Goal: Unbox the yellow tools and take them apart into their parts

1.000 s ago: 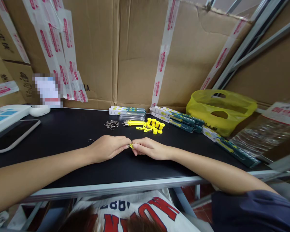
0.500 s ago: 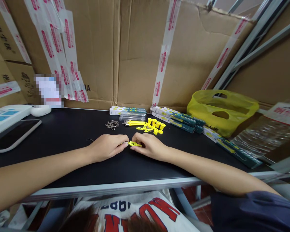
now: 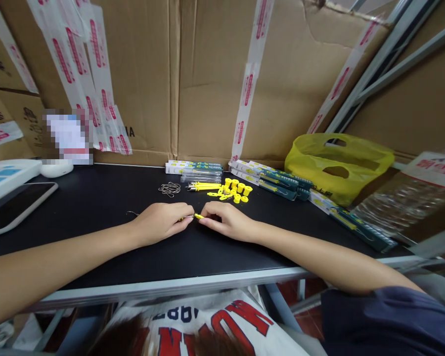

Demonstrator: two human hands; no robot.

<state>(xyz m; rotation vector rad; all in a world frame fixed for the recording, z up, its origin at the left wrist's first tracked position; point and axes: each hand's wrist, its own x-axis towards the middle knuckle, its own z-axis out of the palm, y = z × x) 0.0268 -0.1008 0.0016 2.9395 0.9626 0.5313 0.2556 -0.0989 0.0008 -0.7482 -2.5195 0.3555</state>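
Over the black tabletop, my left hand is closed in a pinch on a thin metal wire hook, whose bent end shows beyond the wrist. My right hand pinches a small yellow plastic piece, mostly covered by the fingers. The fingertips of both hands nearly meet, with the wire's tip at the yellow piece; I cannot tell whether the two are joined. Just behind the hands lie a tangle of wire hooks, yellow rods with metal ends and several yellow caps.
Printed slim boxes and clear tubes lie at the back. More boxes are stacked right of them, near a yellow plastic bag and a clear bottle. A phone lies at left. Cardboard walls the back.
The yellow piece in my right hand has turned and shows less between the fingers. Both hands stay close together. The whole view has shifted slightly.
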